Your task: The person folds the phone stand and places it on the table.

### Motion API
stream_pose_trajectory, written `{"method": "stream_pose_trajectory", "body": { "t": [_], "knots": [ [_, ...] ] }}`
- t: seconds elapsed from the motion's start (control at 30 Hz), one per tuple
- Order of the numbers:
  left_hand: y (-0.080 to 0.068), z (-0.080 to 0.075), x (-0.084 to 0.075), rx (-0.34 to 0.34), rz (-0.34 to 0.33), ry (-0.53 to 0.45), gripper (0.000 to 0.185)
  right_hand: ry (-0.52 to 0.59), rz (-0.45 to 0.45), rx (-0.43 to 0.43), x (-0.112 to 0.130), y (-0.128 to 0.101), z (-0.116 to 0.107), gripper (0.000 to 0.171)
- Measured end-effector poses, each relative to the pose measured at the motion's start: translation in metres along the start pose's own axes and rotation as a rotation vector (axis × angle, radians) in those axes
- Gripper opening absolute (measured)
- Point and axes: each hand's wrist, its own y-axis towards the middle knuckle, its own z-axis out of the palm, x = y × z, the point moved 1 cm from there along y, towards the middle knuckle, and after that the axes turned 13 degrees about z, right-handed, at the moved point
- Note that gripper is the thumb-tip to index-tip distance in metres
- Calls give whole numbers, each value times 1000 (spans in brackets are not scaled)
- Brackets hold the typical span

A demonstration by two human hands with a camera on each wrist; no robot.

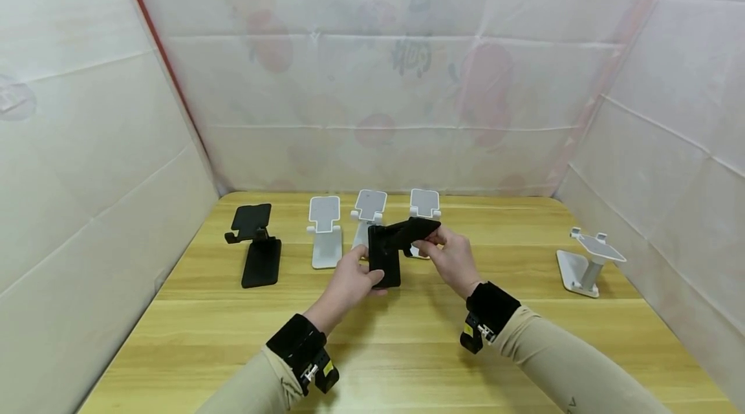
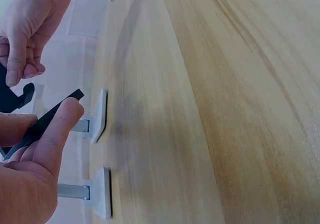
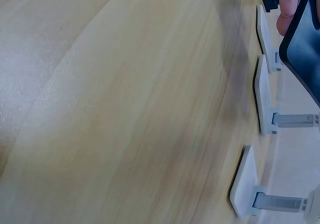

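A black folding phone stand (image 1: pixel 385 272) is held up over the wooden table between both hands. My left hand (image 1: pixel 348 279) grips its flat base, thumb on one face and fingers behind, as the left wrist view also shows around the black base (image 2: pixel 45 124). My right hand (image 1: pixel 455 261) pinches the stand's tilted upper plate (image 1: pixel 416 229) at its right end. In the right wrist view the black plate (image 3: pixel 305 49) shows at the upper right, with fingertips behind it. Behind the held stand are white phone stands, partly hidden by it and the hands.
Three white stands (image 1: pixel 327 255) stand in a row at the back of the table (image 1: pixel 407 349). Another black stand (image 1: pixel 261 265) is on the left, and a white stand (image 1: pixel 573 270) is at the far right. Pale sheeting (image 1: pixel 372 84) encloses the back and sides.
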Motion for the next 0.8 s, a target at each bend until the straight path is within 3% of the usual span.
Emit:
{"method": "stream_pose_trajectory", "body": {
  "t": [0.5, 0.8],
  "knots": [
    [-3, 4, -5, 15, 12, -29, 30, 5, -106, -70, -1, 5, 0, 9],
    [-3, 7, -3, 4, -9, -31, 27, -15, -107, -93, -3, 3, 3, 7]
  ]
}}
